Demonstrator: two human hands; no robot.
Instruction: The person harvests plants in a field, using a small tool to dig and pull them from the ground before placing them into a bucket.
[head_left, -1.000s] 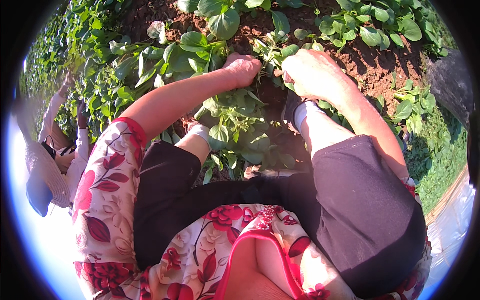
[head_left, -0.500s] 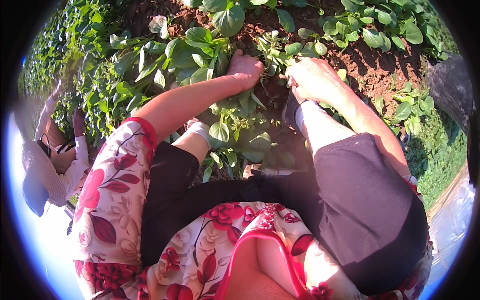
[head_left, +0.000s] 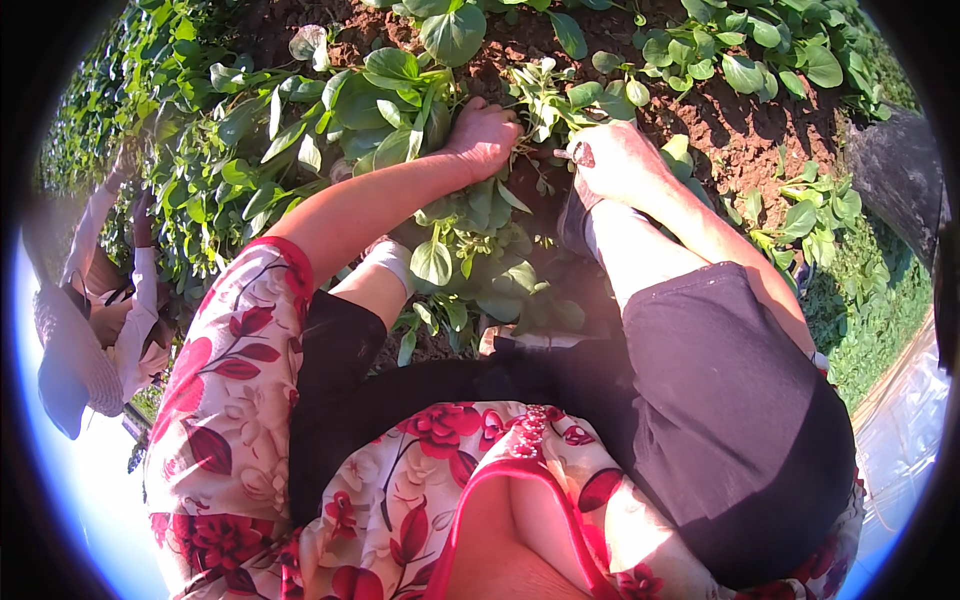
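Low among leafy greens, my left hand (head_left: 482,137) is curled closed beside a large broad-leaved plant (head_left: 395,105). Its fingertips are hidden near the base of a smaller, pale-tipped plant (head_left: 540,98), so what they grip cannot be seen. On that small plant's other side, my right hand (head_left: 620,160) is bent into a fist. A small brownish thing shows at its curled fingers, too unclear to name. Between my shins grows another leafy plant (head_left: 432,262), partly in shade.
Dense greens (head_left: 190,130) fill the left side. Reddish-brown soil (head_left: 735,135) lies to the right, with more leafy plants (head_left: 815,215) and dark sheeting (head_left: 895,175) beyond. Another person with a wide-brimmed hat (head_left: 75,350) is bent over at the far left.
My right hand has turned slightly, and more of the brownish thing at its fingers shows. My left hand has barely moved. The other person's arms have shifted a little.
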